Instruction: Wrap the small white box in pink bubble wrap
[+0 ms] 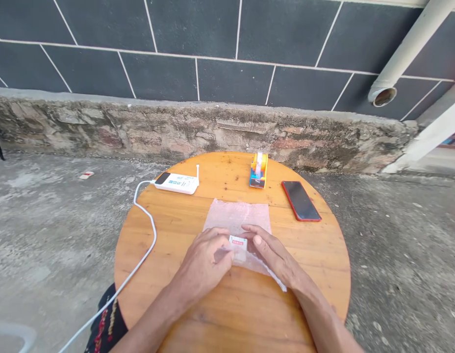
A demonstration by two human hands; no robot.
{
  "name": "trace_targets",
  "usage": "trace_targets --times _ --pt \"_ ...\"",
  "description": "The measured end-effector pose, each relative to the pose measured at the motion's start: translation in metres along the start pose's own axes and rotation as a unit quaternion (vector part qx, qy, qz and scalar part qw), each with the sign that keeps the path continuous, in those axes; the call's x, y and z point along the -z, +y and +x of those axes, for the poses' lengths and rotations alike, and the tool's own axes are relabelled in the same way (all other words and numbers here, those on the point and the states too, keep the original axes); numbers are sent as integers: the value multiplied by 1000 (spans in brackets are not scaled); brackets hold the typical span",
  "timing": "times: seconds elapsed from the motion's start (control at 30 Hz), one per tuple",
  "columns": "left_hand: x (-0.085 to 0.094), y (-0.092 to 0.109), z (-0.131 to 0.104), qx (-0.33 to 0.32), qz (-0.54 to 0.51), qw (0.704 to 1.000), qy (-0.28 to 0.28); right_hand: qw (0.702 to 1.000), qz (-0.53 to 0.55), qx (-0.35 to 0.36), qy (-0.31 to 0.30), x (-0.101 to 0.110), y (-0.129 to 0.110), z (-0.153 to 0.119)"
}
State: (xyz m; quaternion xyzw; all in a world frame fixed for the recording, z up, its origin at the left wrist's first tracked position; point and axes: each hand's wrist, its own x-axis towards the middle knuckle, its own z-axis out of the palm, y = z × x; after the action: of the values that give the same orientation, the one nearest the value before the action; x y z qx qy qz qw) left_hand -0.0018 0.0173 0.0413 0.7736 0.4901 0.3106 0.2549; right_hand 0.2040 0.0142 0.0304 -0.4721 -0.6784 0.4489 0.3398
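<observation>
The small white box with the red label (238, 242) sits at the centre of the frame, slightly below the middle, on a thin translucent sheet (237, 213) whose near edge looks folded up over the box's lower part. The left hand (205, 257) is curled narrow at the box's left side, thumb by the fold; whether it pinches the sheet cannot be told. The right hand (271, 252) lies along the other side with fingers nearly straight, its hold also unclear. The fold could spring open if the fingers let go, since the sheet seems light and springy, and the box could skew if one side is pushed harder. The sheet's near-right corner sticks out under the right wrist, so it might snag or crease unevenly. Beyond, on the round wooden table (139, 255), the tape dispenser (259, 171) stands at upper centre-right, perhaps an awkward one-handed reach. The red-edged phone (301, 201) lies further right; at upper left, a tug on the white cable (154, 230) might drag the white device (178, 183) off the rim.
</observation>
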Motion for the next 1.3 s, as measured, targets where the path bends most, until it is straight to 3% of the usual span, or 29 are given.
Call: trace_targets --times 0.3,0.67,0.93,1.1,1.3 --pt "-9 -11 7 49 -104 993 -18 996 84 -12 -7 0 9 7" --pt "-9 -14 6 53 -155 986 -25 996 81 -25 -27 2 13 11" --pt "-9 -14 5 36 -156 987 -18 989 112 11 -95 25 -1 -11" --pt "-13 -16 4 21 -155 988 1 999 36 -34 -14 20 -3 -10" --pt "-12 -15 4 29 -179 983 -18 995 79 -65 21 12 7 -5"
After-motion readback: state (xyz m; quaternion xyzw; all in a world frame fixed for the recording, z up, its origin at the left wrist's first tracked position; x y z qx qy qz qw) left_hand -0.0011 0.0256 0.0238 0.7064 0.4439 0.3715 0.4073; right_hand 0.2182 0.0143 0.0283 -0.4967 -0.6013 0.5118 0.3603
